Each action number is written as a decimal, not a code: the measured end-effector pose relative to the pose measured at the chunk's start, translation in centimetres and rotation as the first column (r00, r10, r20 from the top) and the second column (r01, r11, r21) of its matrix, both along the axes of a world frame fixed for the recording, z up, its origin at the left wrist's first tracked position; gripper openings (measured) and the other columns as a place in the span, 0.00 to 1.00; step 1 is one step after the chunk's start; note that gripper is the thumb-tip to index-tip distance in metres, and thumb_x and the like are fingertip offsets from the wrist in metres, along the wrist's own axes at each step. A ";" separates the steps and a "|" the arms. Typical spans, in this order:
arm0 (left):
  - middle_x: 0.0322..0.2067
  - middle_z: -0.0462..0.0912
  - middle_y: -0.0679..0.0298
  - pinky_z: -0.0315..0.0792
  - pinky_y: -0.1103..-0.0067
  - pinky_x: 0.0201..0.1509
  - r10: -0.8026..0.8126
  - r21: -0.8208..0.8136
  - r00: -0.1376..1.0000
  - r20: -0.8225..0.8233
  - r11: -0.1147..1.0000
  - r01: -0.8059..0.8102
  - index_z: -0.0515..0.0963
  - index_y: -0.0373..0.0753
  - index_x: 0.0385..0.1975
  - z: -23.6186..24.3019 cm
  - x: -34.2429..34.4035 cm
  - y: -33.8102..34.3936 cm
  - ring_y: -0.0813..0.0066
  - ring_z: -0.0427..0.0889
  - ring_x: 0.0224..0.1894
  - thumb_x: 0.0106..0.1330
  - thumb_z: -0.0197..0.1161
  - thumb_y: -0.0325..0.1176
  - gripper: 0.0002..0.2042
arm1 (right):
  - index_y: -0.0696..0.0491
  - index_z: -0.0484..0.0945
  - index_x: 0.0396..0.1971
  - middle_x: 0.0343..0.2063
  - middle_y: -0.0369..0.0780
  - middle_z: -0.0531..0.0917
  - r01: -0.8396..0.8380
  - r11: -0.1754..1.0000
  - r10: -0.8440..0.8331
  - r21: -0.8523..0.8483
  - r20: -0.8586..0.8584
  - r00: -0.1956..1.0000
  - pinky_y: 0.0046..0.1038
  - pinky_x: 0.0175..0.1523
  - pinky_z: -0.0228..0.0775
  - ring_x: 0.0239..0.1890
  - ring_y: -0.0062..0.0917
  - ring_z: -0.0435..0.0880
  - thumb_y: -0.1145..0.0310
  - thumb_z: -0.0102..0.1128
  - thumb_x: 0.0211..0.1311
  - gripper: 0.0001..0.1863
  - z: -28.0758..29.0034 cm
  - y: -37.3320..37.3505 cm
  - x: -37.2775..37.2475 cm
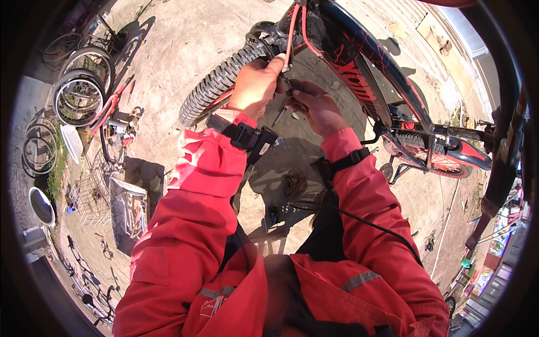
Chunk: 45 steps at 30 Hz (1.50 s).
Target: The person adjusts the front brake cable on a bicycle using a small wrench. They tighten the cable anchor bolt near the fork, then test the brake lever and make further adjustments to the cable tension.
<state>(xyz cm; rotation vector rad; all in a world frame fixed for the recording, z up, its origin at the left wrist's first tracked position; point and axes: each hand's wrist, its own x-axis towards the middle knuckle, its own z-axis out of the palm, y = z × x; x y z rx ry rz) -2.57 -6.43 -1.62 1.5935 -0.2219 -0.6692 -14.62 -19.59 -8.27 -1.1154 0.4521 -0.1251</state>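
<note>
Bicycle: the black and red bicycle (345, 56) is ahead of the person on concrete ground (163, 84), its front wheel to the left and its red-rimmed rear wheel (435, 160) to the right.
Front tyre: the knobbly black tyre (210, 87) slants down to the left, partly behind the left hand.
Red cables: two red cables (292, 36) hang at the front of the frame; one runs down to the hands.
Left hand: the left hand (254, 90) is beside the tyre, thumb by the lower end of that cable; its other fingertips are hidden, so I cannot tell what they grip.
Right hand: the right hand (323, 109) has bent fingers clamped on a small metal part (288, 91), too small to identify.
Thin rod: a grey rod (278, 116) shows just below the hands; whether either holds it is unclear.
Sleeves: a red jacket (348, 278), with a black strap around each wrist.
Left ground: loose wheels (78, 98), a red bike frame (110, 109) and a wire basket (92, 199).
</note>
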 end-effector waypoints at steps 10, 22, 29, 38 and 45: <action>0.17 0.78 0.62 0.65 0.76 0.19 -0.005 -0.040 1.000 0.004 0.999 0.005 0.80 0.29 0.32 -0.1 -0.1 0.0 0.75 0.75 0.16 0.72 0.63 0.48 0.22 | 0.57 0.77 0.60 0.35 0.34 0.85 -0.069 0.934 0.037 -0.352 -0.096 0.995 0.19 0.34 0.70 0.30 0.17 0.83 0.71 0.58 0.70 0.20 6.1 1.1 -1.0; 0.20 0.76 0.65 0.63 0.79 0.21 -0.036 -0.012 0.999 -0.006 0.999 0.036 0.79 0.31 0.32 0.2 -0.1 0.3 0.78 0.73 0.19 0.74 0.62 0.47 0.21 | 0.60 0.83 0.42 0.22 0.32 0.78 0.084 0.808 -0.080 -0.583 0.032 0.996 0.19 0.25 0.67 0.20 0.14 0.77 0.65 0.59 0.71 0.12 13.4 0.8 -0.4; 0.20 0.76 0.65 0.62 0.79 0.20 -0.008 -0.051 1.000 -0.012 0.999 0.007 0.78 0.31 0.32 0.2 -0.3 0.1 0.78 0.74 0.18 0.73 0.63 0.48 0.21 | 0.59 0.82 0.47 0.27 0.36 0.83 0.294 0.847 -0.276 -0.442 0.107 0.955 0.18 0.28 0.69 0.24 0.19 0.82 0.66 0.58 0.74 0.12 9.7 -1.0 -3.9; 0.20 0.77 0.65 0.62 0.79 0.20 -0.013 -0.053 0.999 -0.032 0.999 0.012 0.78 0.32 0.31 0.5 -0.4 0.1 0.78 0.74 0.19 0.72 0.65 0.49 0.21 | 0.59 0.72 0.62 0.37 0.43 0.84 0.053 0.954 -0.078 0.296 0.073 0.994 0.26 0.37 0.79 0.34 0.27 0.86 0.74 0.51 0.70 0.21 4.4 -2.5 -6.0; 0.22 0.78 0.63 0.66 0.78 0.19 -0.009 -0.038 1.000 -0.011 0.999 0.008 0.80 0.26 0.36 0.2 -0.1 0.0 0.75 0.78 0.18 0.71 0.64 0.48 0.23 | 0.58 0.71 0.54 0.29 0.39 0.78 0.002 0.937 -0.010 0.349 0.020 1.000 0.23 0.33 0.69 0.26 0.24 0.74 0.75 0.47 0.69 0.16 2.1 -1.3 -3.6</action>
